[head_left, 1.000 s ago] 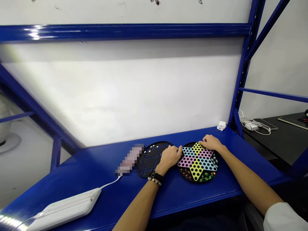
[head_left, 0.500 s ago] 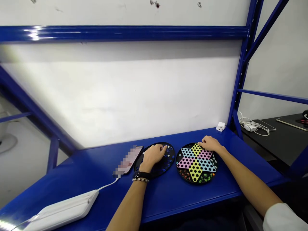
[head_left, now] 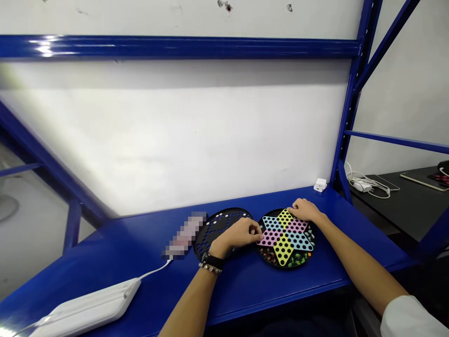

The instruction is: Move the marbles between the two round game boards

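A Chinese checkers board (head_left: 283, 243), a star in yellow, pink and light blue with black holes, lies on a round black tray whose compartments hold small pieces, reddish (head_left: 267, 255) and green (head_left: 298, 259) ones among them. My right hand (head_left: 304, 209) is closed on the star's far edge, near its top yellow point. At the star's left pink tip, my left hand (head_left: 240, 233) has its fingers pinched together; whatever may be between them is hidden. Under the left wrist sits a second round black board (head_left: 217, 224) with holes and a few white pieces.
A phone (head_left: 185, 236), blurred out, lies left of the black board, cabled to a white power strip or bank (head_left: 87, 304). White chargers (head_left: 320, 185) stand at the back right of the blue shelf (head_left: 147, 252). A blue post (head_left: 345, 121) rises at the right, beyond it a black table (head_left: 403, 201).
My left hand has moved right, from over the black board to the star's left tip, uncovering more of that board. My right hand stays at the star's far edge.
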`<state>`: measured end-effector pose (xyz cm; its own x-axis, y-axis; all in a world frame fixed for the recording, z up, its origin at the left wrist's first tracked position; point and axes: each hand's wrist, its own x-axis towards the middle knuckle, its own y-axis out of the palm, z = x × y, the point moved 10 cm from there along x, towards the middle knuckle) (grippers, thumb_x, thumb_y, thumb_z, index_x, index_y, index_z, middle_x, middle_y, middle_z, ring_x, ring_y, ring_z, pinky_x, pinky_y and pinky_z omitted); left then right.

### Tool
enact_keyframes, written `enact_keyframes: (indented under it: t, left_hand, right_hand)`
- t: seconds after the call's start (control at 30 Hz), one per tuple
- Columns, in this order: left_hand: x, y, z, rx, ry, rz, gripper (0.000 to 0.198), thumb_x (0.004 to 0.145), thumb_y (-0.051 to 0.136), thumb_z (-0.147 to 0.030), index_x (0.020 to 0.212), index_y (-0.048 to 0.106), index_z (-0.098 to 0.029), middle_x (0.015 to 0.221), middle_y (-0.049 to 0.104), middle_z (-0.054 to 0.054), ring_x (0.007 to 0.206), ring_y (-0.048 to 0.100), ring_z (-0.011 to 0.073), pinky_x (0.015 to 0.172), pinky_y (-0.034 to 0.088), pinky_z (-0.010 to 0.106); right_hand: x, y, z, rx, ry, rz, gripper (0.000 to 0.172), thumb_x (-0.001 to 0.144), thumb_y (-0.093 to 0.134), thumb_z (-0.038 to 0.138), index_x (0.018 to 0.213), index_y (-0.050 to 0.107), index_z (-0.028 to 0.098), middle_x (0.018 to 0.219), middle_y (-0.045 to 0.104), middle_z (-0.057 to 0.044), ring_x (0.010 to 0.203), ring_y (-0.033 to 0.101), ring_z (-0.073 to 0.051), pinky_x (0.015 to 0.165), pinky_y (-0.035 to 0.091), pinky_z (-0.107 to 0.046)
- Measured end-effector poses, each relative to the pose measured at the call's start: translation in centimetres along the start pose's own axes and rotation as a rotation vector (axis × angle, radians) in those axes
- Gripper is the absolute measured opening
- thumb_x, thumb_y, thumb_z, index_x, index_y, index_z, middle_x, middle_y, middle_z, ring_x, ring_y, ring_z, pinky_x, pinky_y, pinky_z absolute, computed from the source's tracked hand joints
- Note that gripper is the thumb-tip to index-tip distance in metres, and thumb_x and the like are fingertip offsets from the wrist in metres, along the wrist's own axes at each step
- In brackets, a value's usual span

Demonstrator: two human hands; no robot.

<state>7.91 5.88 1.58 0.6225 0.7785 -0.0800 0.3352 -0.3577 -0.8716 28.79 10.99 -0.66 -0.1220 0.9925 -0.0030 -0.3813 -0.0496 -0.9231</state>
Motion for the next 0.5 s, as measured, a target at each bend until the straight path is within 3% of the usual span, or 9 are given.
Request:
enact_keyframes:
  t: [0.13,0.3,0.5]
  left_hand:
    - [-0.1,0.8,0.2,0.007,0.007,0.084,0.024,0.079,0.056,-0.039,0.081,0.074,-0.022,0.067,0.064,-0.002,0.061,0.053,0.0126,0.057,0.036,0.024]
    - [-0.3,0.8,0.5,0.045,-0.026,0.098,0.020,0.081,0.054,-0.035,0.082,0.069,-0.023,0.071,0.065,-0.002,0.064,0.056,0.0140,0.058,0.036,0.024]
    - [-0.3,0.8,0.3,0.101,-0.037,0.071,0.031,0.088,0.049,-0.046,0.074,0.063,-0.022,0.070,0.064,-0.001,0.064,0.056,0.0146,0.057,0.034,0.025]
  right_hand:
    - [0.1,0.2,-0.1,-0.013,-0.005,-0.002,0.047,0.089,0.049,0.048,0.054,0.035,0.021,0.055,0.044,0.002,0.053,0.042,-0.012,0.053,0.028,-0.024]
    - [0.3,0.3,-0.3,-0.005,0.011,0.004,0.046,0.089,0.050,0.050,0.056,0.037,0.021,0.058,0.048,0.002,0.053,0.044,-0.012,0.053,0.028,-0.025]
    - [-0.1,-0.5,0.8,0.102,-0.043,-0.023,0.055,0.099,0.027,0.055,0.062,0.048,0.020,0.061,0.054,-0.001,0.058,0.051,-0.015,0.057,0.032,-0.026]
